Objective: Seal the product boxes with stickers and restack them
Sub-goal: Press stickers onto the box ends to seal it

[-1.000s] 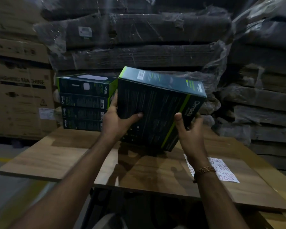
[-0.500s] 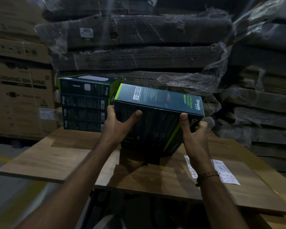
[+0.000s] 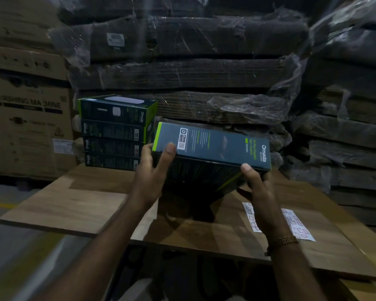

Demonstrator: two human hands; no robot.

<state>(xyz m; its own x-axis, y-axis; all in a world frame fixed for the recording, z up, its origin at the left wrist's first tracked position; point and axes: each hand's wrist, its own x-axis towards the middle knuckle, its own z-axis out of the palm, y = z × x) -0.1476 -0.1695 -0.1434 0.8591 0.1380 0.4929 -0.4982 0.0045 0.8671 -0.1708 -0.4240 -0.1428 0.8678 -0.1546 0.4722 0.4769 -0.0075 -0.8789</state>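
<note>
I hold a dark teal product box with green edges above the wooden table, tilted so its narrow printed side faces up. My left hand grips its left end, thumb on the upper edge. My right hand grips its lower right corner, thumb on the near edge. A stack of several matching boxes stands at the table's back left, just left of the held box. A white sticker sheet lies flat on the table under my right wrist, partly hidden.
Plastic-wrapped bundles of flattened cardboard rise right behind the table and to the right. A large brown washing machine carton stands at the left. The floor with a yellow line lies beyond the table's left edge.
The held box has tipped further and sunk lower, its narrow printed side now turned up toward me. Both hands kept their grip and moved down with it.
</note>
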